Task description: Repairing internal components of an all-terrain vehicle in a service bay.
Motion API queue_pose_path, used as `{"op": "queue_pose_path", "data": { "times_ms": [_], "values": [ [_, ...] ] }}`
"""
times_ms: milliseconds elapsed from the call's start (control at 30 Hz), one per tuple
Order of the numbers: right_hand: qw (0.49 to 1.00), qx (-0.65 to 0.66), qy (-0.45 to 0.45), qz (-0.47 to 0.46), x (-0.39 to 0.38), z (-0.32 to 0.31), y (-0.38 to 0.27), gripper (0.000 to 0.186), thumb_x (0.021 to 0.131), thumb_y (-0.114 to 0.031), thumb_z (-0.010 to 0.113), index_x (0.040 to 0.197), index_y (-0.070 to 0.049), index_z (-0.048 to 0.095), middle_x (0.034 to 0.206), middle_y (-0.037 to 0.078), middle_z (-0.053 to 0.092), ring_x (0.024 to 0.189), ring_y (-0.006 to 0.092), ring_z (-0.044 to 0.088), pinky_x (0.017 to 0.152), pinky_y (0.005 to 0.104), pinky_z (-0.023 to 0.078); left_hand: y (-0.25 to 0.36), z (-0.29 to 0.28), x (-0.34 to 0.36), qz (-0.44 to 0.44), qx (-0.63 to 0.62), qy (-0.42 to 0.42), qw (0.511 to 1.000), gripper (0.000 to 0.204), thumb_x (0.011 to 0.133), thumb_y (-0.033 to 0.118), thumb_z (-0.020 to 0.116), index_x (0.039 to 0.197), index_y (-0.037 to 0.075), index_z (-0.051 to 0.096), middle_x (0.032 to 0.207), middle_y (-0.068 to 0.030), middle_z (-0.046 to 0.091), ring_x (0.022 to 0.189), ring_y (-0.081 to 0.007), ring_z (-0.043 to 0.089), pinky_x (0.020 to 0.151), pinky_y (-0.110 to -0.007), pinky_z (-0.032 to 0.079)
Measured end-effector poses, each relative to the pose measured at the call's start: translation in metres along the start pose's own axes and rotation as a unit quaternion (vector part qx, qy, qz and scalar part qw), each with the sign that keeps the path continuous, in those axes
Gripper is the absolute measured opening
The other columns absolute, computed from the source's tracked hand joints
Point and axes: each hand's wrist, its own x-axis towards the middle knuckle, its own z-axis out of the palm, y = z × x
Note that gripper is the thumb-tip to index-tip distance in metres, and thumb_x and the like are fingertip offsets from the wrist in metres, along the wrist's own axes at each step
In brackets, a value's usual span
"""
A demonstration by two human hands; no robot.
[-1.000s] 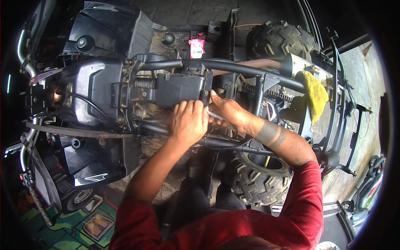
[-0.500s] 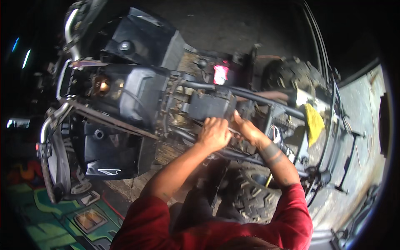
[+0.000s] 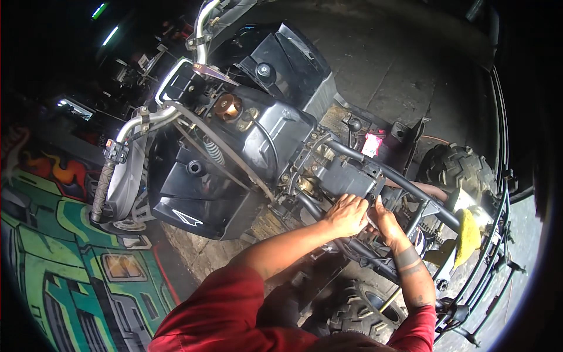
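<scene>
A quad bike with its seat off and its frame bare lies before me. Over the rear edge of the black box (image 3: 345,177) set between the frame tubes (image 3: 404,185), both my hands are close together. My left hand (image 3: 347,215) is closed, its fingers curled down at the box's near rear corner. Just right of it, my right hand (image 3: 387,223) has its thumb raised along the box edge and its other fingers bent inward. Something small seems to sit between the two hands, but the fingers cover it and I cannot make out what it is.
Handlebars (image 3: 146,120) and black front fenders (image 3: 202,196) stand to the left. A pink-and-white packet (image 3: 372,145) lies beyond the frame. At right are a yellow cloth (image 3: 467,237) and a metal rack (image 3: 487,281). Knobbly rear tyres (image 3: 460,167) flank the frame; a painted wall (image 3: 76,258) is lower left.
My view has swung, so the quad bike sits farther right and lower in the picture. Both hands stay at the box's rear edge, with the fingers only slightly shifted.
</scene>
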Motion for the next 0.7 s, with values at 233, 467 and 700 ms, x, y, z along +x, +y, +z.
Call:
{"op": "queue_pose_path", "data": {
  "times_ms": [233, 467, 700],
  "values": [
    [1.0, -0.002, 0.011, 0.003, 0.005, -0.001, -0.001, 0.058, 0.089, -0.055, 0.029, 0.074, -0.006, 0.056, 0.057, 0.002, 0.052, 0.043, 0.0103, 0.044, 0.038, 0.0224, 0.034, 0.003, -0.005, 0.0, -0.02, -0.004, 0.029, 0.999, 0.017, 0.072, 0.017, 0.054, 0.08, 0.003, 0.047, 0.075, -0.0134, 0.05, 0.073, -0.0288, 0.049, 0.068, -0.04, 0.038],
    [1.0, -0.02, -0.016, -0.014, 0.0, 0.003, 0.002, 0.046, 0.092, -0.043, 0.035, 0.083, -0.003, 0.057, 0.065, 0.004, 0.057, 0.049, 0.0107, 0.046, 0.042, 0.0235, 0.037, -0.006, 0.003, -0.013, 0.037, -0.084, 0.065, 0.994, 0.014, 0.071, 0.011, 0.055, 0.082, 0.005, 0.049, 0.077, -0.0125, 0.048, 0.075, -0.0293, 0.049, 0.07, -0.04, 0.042],
    [0.996, 0.071, 0.039, 0.024, -0.004, -0.012, -0.002, 0.039, 0.093, -0.03, 0.033, 0.09, 0.001, 0.056, 0.065, 0.008, 0.059, 0.044, 0.0117, 0.048, 0.034, 0.0222, 0.036, -0.001, 0.01, 0.004, 0.029, -0.123, 0.046, 0.991, 0.015, 0.067, 0.011, 0.06, 0.075, 0.005, 0.048, 0.073, -0.0119, 0.046, 0.07, -0.0302, 0.048, 0.064, -0.04, 0.042]
  ]
}}
